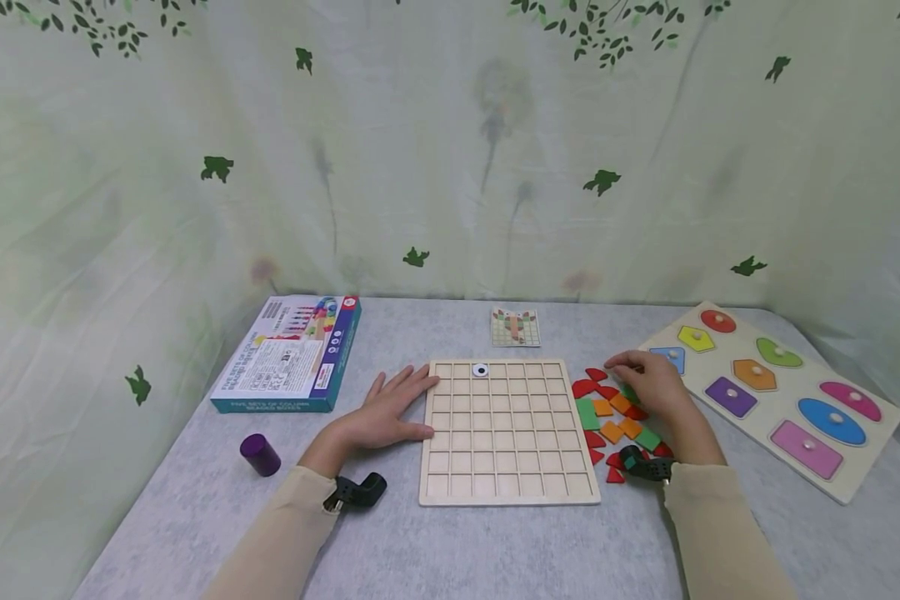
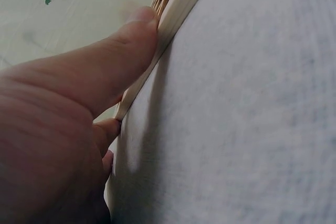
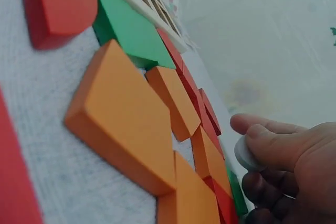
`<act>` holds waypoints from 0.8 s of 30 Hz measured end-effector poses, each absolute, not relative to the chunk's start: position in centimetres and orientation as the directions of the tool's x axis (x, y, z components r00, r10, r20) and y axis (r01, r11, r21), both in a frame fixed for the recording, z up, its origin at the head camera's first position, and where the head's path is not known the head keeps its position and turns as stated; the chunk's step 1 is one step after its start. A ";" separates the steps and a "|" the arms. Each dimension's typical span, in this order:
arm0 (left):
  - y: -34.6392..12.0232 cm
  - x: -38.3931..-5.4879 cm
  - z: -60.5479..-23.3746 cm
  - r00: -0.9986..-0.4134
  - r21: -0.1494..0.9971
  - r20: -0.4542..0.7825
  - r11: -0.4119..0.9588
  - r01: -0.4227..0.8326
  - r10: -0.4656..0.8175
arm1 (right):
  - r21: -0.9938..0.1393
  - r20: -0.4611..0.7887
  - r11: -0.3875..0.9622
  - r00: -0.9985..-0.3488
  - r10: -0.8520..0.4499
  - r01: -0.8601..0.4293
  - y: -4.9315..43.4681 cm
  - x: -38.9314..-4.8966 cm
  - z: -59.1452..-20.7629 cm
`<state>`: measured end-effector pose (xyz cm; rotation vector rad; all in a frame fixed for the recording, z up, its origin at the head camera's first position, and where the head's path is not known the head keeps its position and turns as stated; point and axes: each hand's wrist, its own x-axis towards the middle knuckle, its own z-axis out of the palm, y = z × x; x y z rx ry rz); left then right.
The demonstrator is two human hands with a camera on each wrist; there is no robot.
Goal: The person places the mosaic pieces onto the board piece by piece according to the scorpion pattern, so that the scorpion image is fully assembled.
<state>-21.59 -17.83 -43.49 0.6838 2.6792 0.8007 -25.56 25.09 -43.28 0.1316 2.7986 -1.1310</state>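
Observation:
A wooden grid board lies flat in the middle of the table, with a white eye disc in its top row. My left hand rests at the board's left edge, fingers spread and straight, thumb against the rim. Above the loose blocks to the right of the board, my right hand pinches a small white disc between thumb and fingers. Red, orange and green blocks lie scattered below that hand, which hides some of them in the head view.
A picture card lies behind the board. At the far left is a flat boxed set, with a purple cylinder in front of it. A knobbed shape puzzle lies slanted at the right, close beside my right arm.

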 end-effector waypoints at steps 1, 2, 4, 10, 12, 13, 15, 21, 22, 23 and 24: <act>-17.8 -21.6 -43.5 -0.855 0.571 -0.111 0.736 0.363 0.507 | -0.689 -0.137 0.715 -0.990 0.032 0.119 25.1 -25.5 -43.2; -17.8 -21.6 -43.5 -0.854 0.571 -0.109 0.735 0.365 0.509 | -0.691 -0.129 0.714 -0.991 0.029 0.111 25.1 -25.6 -43.1; -17.8 -21.6 -43.5 -0.853 0.570 -0.106 0.734 0.369 0.511 | -0.697 -0.119 0.710 -0.993 0.027 0.103 25.0 -25.6 -43.0; -17.9 -21.7 -43.4 -0.855 0.561 -0.112 0.742 0.367 0.507 | -0.715 -0.090 0.697 -0.996 -0.008 0.059 24.3 -25.7 -42.6; -17.9 -21.7 -43.4 -0.854 0.563 -0.112 0.740 0.368 0.509 | -0.716 -0.078 0.697 -0.997 -0.023 0.040 24.1 -25.7 -42.5; -17.9 -21.7 -43.4 -0.854 0.562 -0.116 0.742 0.365 0.508 | -0.718 -0.072 0.695 -0.997 -0.027 0.033 24.0 -25.6 -42.4; -17.9 -21.7 -43.5 -0.853 0.562 -0.115 0.741 0.368 0.510 | -0.724 -0.062 0.690 -0.998 -0.034 0.021 23.8 -25.6 -42.3; -17.9 -21.7 -43.4 -0.853 0.561 -0.110 0.741 0.370 0.509 | -0.729 -0.036 0.685 -0.998 -0.051 -0.008 23.0 -25.7 -42.0; -17.9 -21.7 -43.4 -0.854 0.561 -0.111 0.742 0.368 0.508 | -0.725 -0.029 0.688 -0.998 -0.055 -0.017 22.8 -25.7 -42.0; -17.9 -21.7 -43.4 -0.855 0.559 -0.115 0.745 0.365 0.506 | -0.724 -0.023 0.690 -0.998 -0.058 -0.023 22.6 -25.8 -42.0; -17.9 -21.7 -43.4 -0.855 0.562 -0.110 0.741 0.367 0.507 | -0.722 -0.018 0.691 -0.998 -0.062 -0.030 22.5 -25.8 -41.9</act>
